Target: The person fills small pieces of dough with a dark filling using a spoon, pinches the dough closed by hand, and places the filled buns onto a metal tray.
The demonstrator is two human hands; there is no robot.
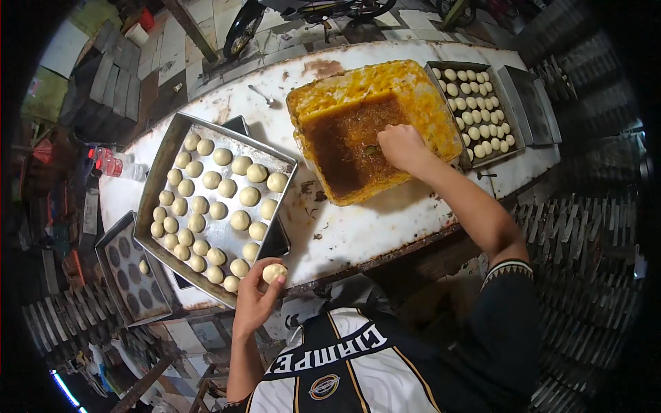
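My left hand [256, 297] is closed around a pale dough ball [274, 272], held by the near right corner of a metal baking tray [147, 206]. Several round dough balls [239, 220] sit spread over that tray. Over a large tub [430, 93] smeared with yellow-orange, my right hand [403, 146] is closed, knuckles up. A small, rounded, greenish-dark shape shows at its fingertips; whether it is a spoon's bowl I cannot make out. Brown, glossy, sticky-looking filling [337, 148] covers the tub's bottom, just below this hand.
A second tray [460, 131] of dough balls stands right of the tub, with a dark tray beyond it. At the left lies a mould tray [131, 275] with round hollows. A spoon [261, 95], red-capped bottles [117, 165] and another small utensil [486, 175] rest on the white table [227, 93].
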